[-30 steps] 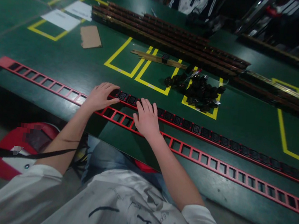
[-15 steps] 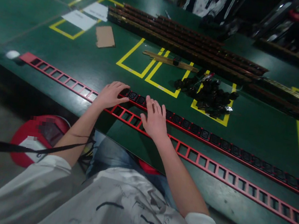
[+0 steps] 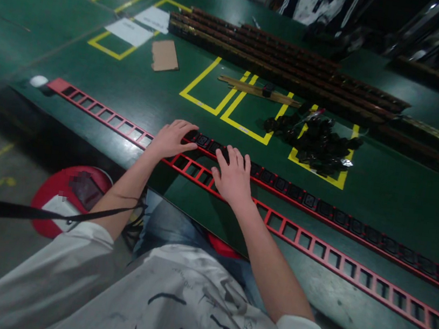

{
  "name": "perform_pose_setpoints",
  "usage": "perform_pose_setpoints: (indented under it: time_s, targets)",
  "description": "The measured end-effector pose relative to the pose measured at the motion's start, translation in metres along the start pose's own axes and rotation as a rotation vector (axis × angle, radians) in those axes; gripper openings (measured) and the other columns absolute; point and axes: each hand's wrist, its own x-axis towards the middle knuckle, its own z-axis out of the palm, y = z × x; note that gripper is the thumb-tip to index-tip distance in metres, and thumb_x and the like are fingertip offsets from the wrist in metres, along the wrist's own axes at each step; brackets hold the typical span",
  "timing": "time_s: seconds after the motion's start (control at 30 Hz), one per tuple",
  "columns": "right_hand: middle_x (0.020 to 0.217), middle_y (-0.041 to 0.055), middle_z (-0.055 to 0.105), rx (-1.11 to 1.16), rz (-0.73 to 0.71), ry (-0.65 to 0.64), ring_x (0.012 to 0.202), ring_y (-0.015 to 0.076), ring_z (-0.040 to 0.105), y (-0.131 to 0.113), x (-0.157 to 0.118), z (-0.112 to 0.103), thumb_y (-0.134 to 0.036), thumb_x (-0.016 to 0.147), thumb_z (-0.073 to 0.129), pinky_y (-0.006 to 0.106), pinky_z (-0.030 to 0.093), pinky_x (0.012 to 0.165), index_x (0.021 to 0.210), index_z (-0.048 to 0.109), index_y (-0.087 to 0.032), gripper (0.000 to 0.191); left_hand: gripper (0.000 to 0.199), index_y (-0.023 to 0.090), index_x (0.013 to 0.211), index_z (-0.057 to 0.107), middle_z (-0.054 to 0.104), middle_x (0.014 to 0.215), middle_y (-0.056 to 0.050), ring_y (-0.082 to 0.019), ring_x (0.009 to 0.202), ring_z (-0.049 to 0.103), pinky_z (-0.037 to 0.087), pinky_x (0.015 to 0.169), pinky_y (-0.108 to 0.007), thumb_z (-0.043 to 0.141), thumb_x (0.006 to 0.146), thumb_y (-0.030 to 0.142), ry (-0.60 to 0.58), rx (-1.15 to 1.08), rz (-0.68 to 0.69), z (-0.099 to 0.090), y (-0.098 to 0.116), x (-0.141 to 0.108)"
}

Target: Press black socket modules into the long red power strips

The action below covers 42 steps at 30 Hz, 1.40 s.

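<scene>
A long red strip filled with black socket-like modules (image 3: 309,200) runs across the table from the middle to the right edge. My left hand (image 3: 171,140) is at its left end, fingers over the far side and thumb along the near side, gripping it. My right hand (image 3: 234,175) rests on the same strip further right, fingers spread and thumb apart. Nearer to me lies a parallel red frame with rectangular openings (image 3: 272,220); it passes beneath both hands. The modules directly under my fingers are hidden.
A heap of small black parts (image 3: 324,144) lies beyond the strip, beside thin wooden-looking sticks (image 3: 246,88). Several long dark bars (image 3: 267,57) are stacked farther back. Cardboard (image 3: 165,56) and white papers (image 3: 129,31) lie left. A red stool (image 3: 48,192) stands below the table edge.
The whole view has shifted, so the scene appears slightly further right. Both hands keep nearly the same place on the strip; the right hand's fingers look a little more spread.
</scene>
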Motion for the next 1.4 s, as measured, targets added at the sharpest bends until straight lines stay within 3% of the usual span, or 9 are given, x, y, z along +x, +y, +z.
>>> perform_pose_setpoints:
  time_s: [0.17,0.4,0.57,0.67,1.1,1.27,1.4]
  targets:
    - [0.166,0.0166,0.044,-0.027,0.003,0.008,0.153,0.0353,0.039,0.0,-0.001,0.001,-0.033,0.105,0.052,0.061,0.024,0.128,0.167,0.037,-0.02,0.065,0.054,0.024,0.142,0.061,0.062,0.144,-0.011,-0.034,0.141,0.05,0.043,0.114,-0.051,0.063,0.096,0.051,0.003,0.022,-0.007,0.0,0.001,0.0]
    - [0.159,0.0195,0.052,-0.062,0.01,0.039,0.149,0.0378,0.044,-0.009,0.011,0.0,-0.028,0.103,0.054,0.069,0.024,0.126,0.143,0.062,-0.016,0.043,0.054,0.025,0.143,0.059,0.062,0.145,-0.011,-0.034,0.14,0.05,0.044,0.111,-0.051,0.064,0.096,0.051,-0.001,0.032,-0.016,0.001,0.001,0.0]
    - [0.152,0.0209,0.059,0.01,-0.014,0.037,0.143,0.0336,0.051,-0.016,0.03,0.003,-0.023,0.102,0.052,0.055,0.034,0.126,0.128,0.066,-0.008,0.033,0.055,0.026,0.144,0.059,0.061,0.146,-0.011,-0.035,0.141,0.049,0.044,0.11,-0.052,0.063,0.096,0.051,-0.01,0.035,-0.033,0.001,0.0,0.0]
    - [0.152,0.0206,0.059,0.028,-0.007,0.052,0.142,0.0326,0.051,-0.016,0.031,0.009,-0.019,0.101,0.052,0.05,0.036,0.125,0.129,0.065,-0.007,0.034,0.055,0.026,0.144,0.059,0.06,0.146,-0.012,-0.036,0.14,0.049,0.045,0.109,-0.052,0.062,0.096,0.052,-0.018,0.039,-0.028,0.001,0.0,0.001]
    - [0.159,0.0195,0.052,0.012,-0.035,0.05,0.148,0.034,0.045,-0.015,0.025,0.012,-0.025,0.104,0.052,0.053,0.032,0.127,0.138,0.063,-0.01,0.039,0.055,0.026,0.144,0.059,0.061,0.146,-0.011,-0.035,0.141,0.049,0.045,0.11,-0.052,0.062,0.096,0.052,-0.008,0.034,-0.023,0.003,0.0,0.0]
    - [0.164,0.0171,0.047,-0.056,-0.072,0.032,0.151,0.0341,0.042,-0.019,0.023,0.011,-0.033,0.107,0.051,0.057,0.031,0.126,0.163,0.043,-0.02,0.058,0.052,0.027,0.143,0.06,0.061,0.145,-0.011,-0.034,0.141,0.049,0.045,0.111,-0.052,0.062,0.096,0.049,-0.014,0.03,-0.023,0.003,0.0,0.0]
    - [0.164,0.0158,0.047,-0.093,-0.076,0.019,0.149,0.0347,0.042,-0.021,0.024,0.01,-0.04,0.108,0.049,0.059,0.031,0.125,0.169,0.033,-0.026,0.064,0.051,0.027,0.142,0.06,0.062,0.145,-0.011,-0.034,0.141,0.049,0.045,0.111,-0.052,0.061,0.096,0.049,-0.013,0.037,-0.013,0.002,0.0,0.0]
